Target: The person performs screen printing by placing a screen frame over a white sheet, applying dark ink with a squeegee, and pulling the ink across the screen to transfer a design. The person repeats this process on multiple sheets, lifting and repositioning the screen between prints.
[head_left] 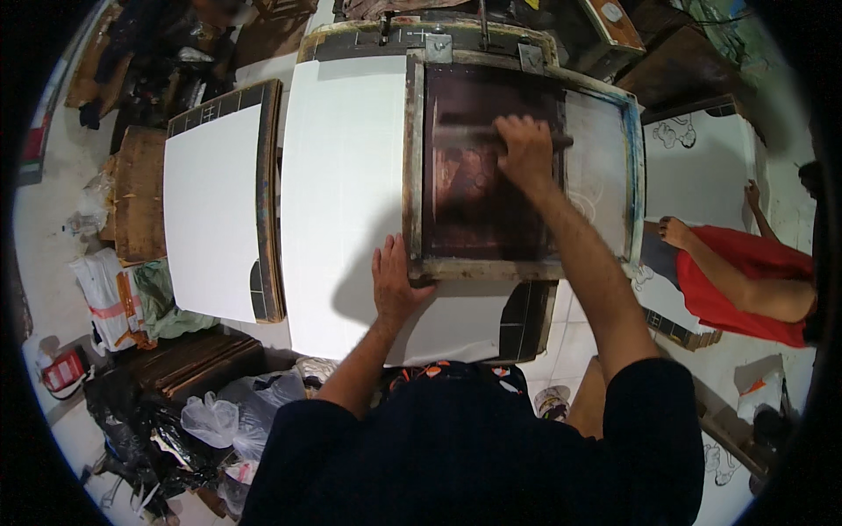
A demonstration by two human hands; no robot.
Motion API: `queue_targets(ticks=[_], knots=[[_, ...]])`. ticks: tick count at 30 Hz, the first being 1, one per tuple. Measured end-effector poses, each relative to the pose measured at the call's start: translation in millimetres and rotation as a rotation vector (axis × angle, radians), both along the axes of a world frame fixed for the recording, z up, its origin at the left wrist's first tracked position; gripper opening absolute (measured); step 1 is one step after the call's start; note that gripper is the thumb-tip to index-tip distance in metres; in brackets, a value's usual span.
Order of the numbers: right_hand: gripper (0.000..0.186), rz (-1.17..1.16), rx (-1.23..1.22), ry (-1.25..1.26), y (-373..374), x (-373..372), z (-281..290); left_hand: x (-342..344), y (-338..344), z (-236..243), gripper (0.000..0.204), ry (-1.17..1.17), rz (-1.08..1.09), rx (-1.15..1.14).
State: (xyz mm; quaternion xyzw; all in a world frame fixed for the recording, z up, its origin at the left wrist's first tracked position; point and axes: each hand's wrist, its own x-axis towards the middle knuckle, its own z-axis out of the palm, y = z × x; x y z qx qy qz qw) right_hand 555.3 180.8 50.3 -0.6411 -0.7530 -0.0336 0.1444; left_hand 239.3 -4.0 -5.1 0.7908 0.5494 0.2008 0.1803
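Observation:
A screen-printing frame (pixel 481 270) lies over the right part of a white sheet (pixel 344 175), under metal hinge clamps (pixel 438 49) at its far edge. My right hand (pixel 526 151) is closed around a squeegee (pixel 469 134), which rests across the dark mesh (pixel 491 223) and is blurred at its left part. Reddish-brown ink and a faint drawing show through the mesh. My left hand (pixel 397 282) lies flat on the sheet at the frame's near left corner, fingers stretched out, thumb by the frame's edge.
Another board with a white sheet (pixel 215 206) stands to the left. Bags (pixel 232 416) and stacked brown boards (pixel 189 359) lie at the lower left. On the right, a person in red (pixel 737 289) is beside a sheet with line drawings (pixel 697 175).

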Motion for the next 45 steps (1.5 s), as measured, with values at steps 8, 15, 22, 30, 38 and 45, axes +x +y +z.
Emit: queue_targets(ticks=[8, 15, 22, 30, 38, 45], knots=[[0.037, -0.016, 0.153, 0.016, 127.4, 22.7, -5.4, 0.6, 1.6, 2.4, 0.122, 0.042, 0.006, -0.024], [0.035, -0.074, 0.198, -0.051, 33.8, -2.6, -15.4, 0.0, 0.5, 2.6, 0.124, 0.062, -0.001, -0.030], [0.034, -0.109, 0.201, -0.010, 110.9, 14.3, -12.5, 1.3, 0.4, 2.3, 0.126, 0.057, 0.004, -0.020], [0.059, -0.130, 0.077, -0.029, 22.0, -3.0, -8.3, 0.8, 0.9, 1.5, 0.126, 0.047, -0.030, 0.037], [0.060, -0.165, -0.094, 0.023, -200.8, -70.2, 10.0, -1.2, 0.1, -5.3, 0.112, -0.009, -0.041, 0.054], [0.052, -0.167, -0.069, 0.075, -208.5, -71.5, 8.8, 7.7, -1.0, -10.2, 0.111, -0.110, 0.039, 0.014]])
